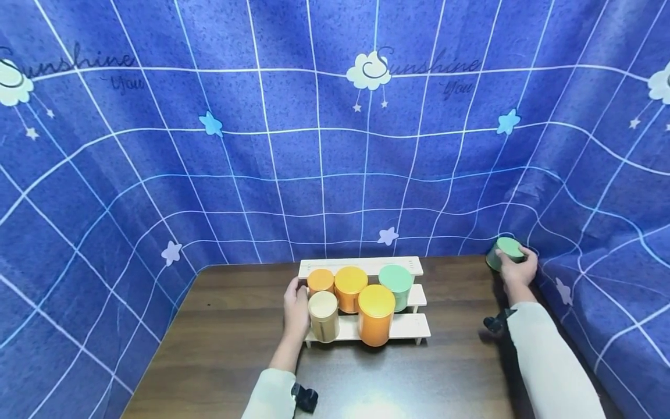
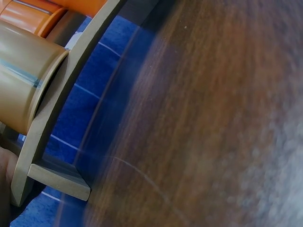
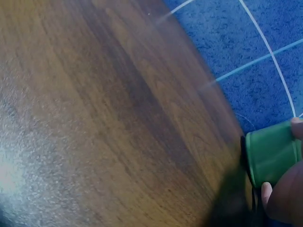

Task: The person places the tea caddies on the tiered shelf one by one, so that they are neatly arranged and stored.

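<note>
At the table's far right corner my right hand [image 1: 518, 269] grips a green canister [image 3: 274, 152] with a light green lid, thumb and fingers on its sides. My left hand [image 1: 296, 308] holds the left end of a pale wooden three-step rack [image 1: 361, 266], its fingers partly hidden. On the rack's lowest step stand a beige canister [image 1: 324, 317] and a large orange canister [image 1: 376, 317]. Behind them are a small orange canister [image 1: 320, 280], a medium orange canister [image 1: 350, 282] and another green canister [image 1: 396, 280]. The left wrist view shows the beige canister near the rack's edge.
The brown wooden table [image 1: 230, 326] extends to both sides of the rack. A blue curtain [image 1: 293, 151] with white lines, clouds and stars hangs behind and along both sides. Dark wrist devices are strapped below both hands.
</note>
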A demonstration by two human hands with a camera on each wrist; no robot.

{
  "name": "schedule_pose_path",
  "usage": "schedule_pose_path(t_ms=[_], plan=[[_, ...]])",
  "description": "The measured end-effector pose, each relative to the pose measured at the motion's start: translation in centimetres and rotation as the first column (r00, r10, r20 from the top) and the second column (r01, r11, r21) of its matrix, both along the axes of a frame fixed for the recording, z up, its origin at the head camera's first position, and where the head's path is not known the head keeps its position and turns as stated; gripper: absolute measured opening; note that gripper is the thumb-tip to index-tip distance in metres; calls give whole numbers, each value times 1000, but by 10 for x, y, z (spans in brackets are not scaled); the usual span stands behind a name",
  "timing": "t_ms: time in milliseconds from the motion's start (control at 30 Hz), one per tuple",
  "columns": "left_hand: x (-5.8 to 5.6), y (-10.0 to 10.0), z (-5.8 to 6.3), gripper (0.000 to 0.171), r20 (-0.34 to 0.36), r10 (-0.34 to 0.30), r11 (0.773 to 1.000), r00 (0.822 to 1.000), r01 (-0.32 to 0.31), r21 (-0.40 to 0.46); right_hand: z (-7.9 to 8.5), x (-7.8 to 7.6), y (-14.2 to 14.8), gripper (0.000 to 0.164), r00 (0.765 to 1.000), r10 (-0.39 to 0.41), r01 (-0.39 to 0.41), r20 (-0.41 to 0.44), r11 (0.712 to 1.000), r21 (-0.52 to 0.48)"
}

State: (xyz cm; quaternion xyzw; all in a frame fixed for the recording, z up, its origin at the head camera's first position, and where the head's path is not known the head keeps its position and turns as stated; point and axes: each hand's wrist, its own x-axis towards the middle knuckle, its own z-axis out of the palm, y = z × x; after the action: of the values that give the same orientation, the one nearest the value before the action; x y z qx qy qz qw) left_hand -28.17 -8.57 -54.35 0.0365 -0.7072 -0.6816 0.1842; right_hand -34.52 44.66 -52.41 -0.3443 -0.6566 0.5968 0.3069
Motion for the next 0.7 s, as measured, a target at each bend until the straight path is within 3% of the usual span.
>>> schedule_pose_path(t_ms=[133, 267, 333, 400, 500, 567, 633, 700], plan=[[0, 0, 0, 36, -3, -8, 1000, 1000, 8, -2, 2, 3, 1, 36, 993, -55, 37, -106, 986, -163], [-1, -2, 0, 35, -7, 4, 1000, 1000, -4, 3, 15, 13, -6, 23, 976, 40, -119, -214, 921, -370], [-1, -2, 0, 35, -4, 7, 1000, 1000, -7, 3, 25, 20, -12, 19, 958, 127, -235, -256, 862, -449], [0, -2, 1, 35, -4, 3, 1000, 1000, -3, 6, 34, 28, -18, 17, 920, 220, -365, -325, 780, -508], [1, -2, 1, 35, -4, -4, 1000, 1000, 4, 11, 46, 42, -29, 21, 833, 352, -546, -427, 644, -536], [0, -1, 1, 35, -3, -1, 1000, 1000, 1, 9, 52, 52, -39, 23, 774, 432, -631, -464, 590, -503], [0, -1, 0, 35, -3, 2, 1000, 1000, -2, 1, 58, 61, -51, 22, 721, 508, -691, -472, 580, -431], [-1, -2, 0, 34, -6, 3, 1000, 1000, -3, -8, 61, 70, -64, 17, 686, 568, -724, -455, 595, -349]])
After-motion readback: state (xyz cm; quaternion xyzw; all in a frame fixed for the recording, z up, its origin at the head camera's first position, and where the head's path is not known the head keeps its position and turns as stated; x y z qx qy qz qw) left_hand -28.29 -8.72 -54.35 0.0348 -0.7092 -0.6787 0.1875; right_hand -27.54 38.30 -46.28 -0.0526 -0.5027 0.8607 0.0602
